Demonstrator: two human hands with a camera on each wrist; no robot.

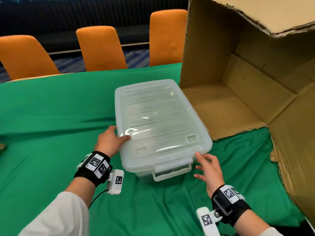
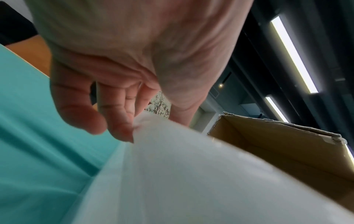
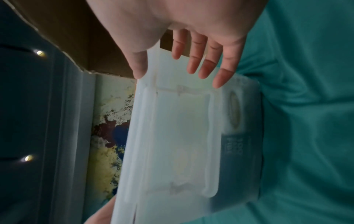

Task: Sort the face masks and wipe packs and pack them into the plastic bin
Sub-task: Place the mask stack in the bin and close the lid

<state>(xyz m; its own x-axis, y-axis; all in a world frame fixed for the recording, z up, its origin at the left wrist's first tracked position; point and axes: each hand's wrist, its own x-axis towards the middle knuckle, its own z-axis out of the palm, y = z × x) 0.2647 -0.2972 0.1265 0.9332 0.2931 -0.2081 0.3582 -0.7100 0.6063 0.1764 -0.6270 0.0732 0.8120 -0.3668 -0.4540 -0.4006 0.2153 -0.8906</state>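
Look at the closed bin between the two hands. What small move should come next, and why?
Probably closing the right hand on the plastic bin at its near corner: the lid is on, the left hand already grips the left edge, and the right hand's straight fingers sit at the rim.

Big cardboard box (image 1: 247, 82) is tipped on its side on the right of the desk (image 1: 51, 116), open end facing the camera, edges pretty ragged and torn. The desk's got a wrinkly green cloth (image 1: 42, 150) thrown over it. Three orange chairs (image 1: 100, 48) lined up along the far edge, dark wall and blue patterned carpet (image 1: 136, 57) behind them. Ceiling strip lights (image 2: 293, 54) show in the left wrist view.
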